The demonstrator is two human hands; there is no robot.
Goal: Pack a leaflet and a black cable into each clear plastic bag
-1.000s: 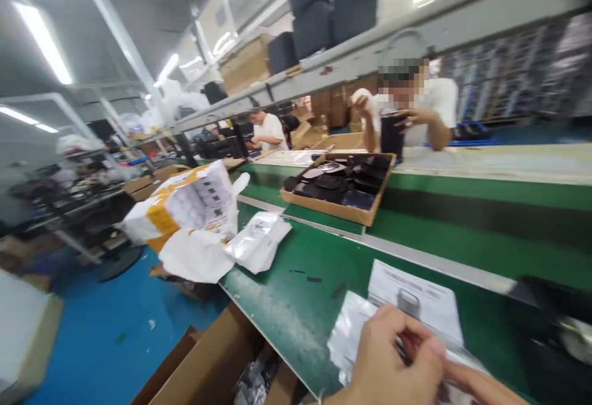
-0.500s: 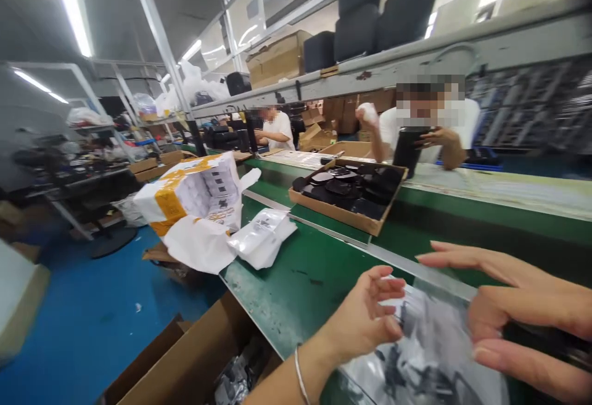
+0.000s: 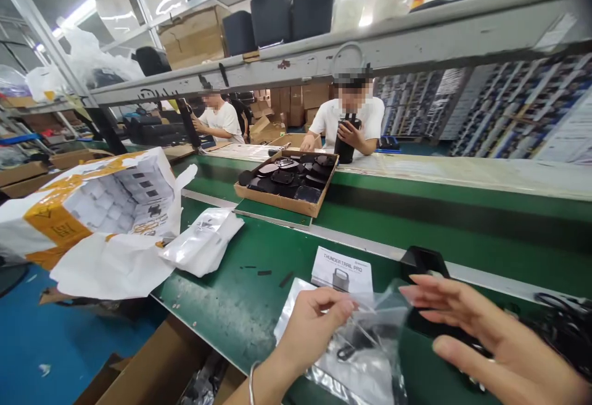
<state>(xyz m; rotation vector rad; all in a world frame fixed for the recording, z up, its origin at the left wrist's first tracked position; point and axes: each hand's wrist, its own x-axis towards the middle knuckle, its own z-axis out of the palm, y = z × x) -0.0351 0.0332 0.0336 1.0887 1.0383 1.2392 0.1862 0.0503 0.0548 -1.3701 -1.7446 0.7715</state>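
Note:
My left hand, with a bracelet at the wrist, pinches the edge of a clear plastic bag. To its right my right hand has its fingers apart and holds nothing. Beneath the bag lie white and silvery plastic packets with a small dark piece showing through. Behind the left hand a printed leaflet reads THUNDER TRAIL PRO. A black object stands just beyond my right hand, which partly hides it. Black cables are bunched at the far right.
A shallow cardboard tray of dark parts stands on the green bench. Left of it are a stack of plastic bags and an opened white parcel. A carton sits below the edge. Two people work opposite, under a shelf.
My view has swung right. My left hand has closed on the clear bag's edge, while my right hand remains open. The leaflet and black object have come into view.

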